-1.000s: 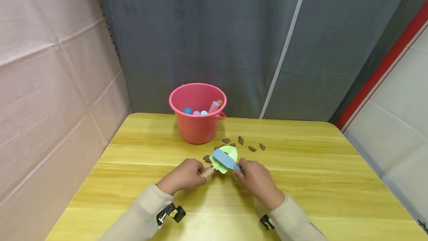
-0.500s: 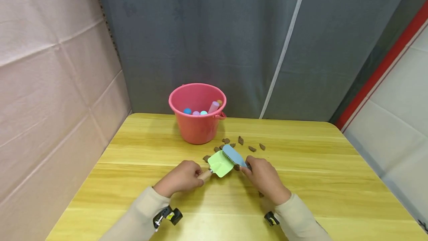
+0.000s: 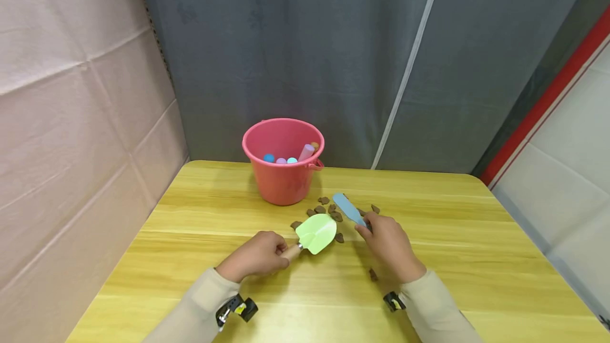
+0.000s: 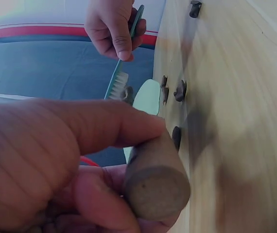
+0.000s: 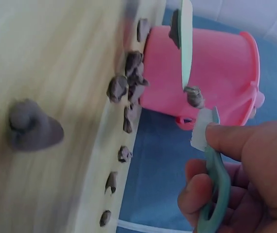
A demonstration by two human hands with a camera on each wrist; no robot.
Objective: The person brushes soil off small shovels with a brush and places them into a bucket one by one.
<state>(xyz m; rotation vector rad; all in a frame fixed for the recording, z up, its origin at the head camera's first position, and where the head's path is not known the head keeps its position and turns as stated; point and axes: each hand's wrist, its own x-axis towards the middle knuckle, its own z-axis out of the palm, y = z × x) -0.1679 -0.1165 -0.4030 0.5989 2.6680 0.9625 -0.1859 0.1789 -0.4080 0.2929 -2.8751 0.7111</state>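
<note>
My left hand (image 3: 257, 253) grips the wooden handle (image 4: 158, 194) of a small pale-green shovel (image 3: 316, 233), held a little above the table with its blade pointing away. In my right hand (image 3: 388, 242) is a blue brush (image 3: 347, 207) with white bristles (image 4: 120, 85), pinched by the handle and apart from the shovel, to its right. A brown clump (image 5: 195, 96) shows between the blade's tip and the bristles in the right wrist view. Several more brown clay-like lumps (image 3: 320, 209) lie on the table around the blade. The brush's back hides part of some lumps.
A pink bucket (image 3: 281, 184) stands at the back left of the lumps, with coloured balls and a lilac stick-like piece (image 3: 306, 153) inside. One lump (image 3: 373, 274) lies nearer, beside my right wrist. A grey curtain (image 3: 286, 57) hangs behind the wooden table (image 3: 452, 237).
The brush has moved from over the shovel blade out to the right and away from me. The blade is uncovered now and has turned slightly. A brown clump now shows by its tip.
</note>
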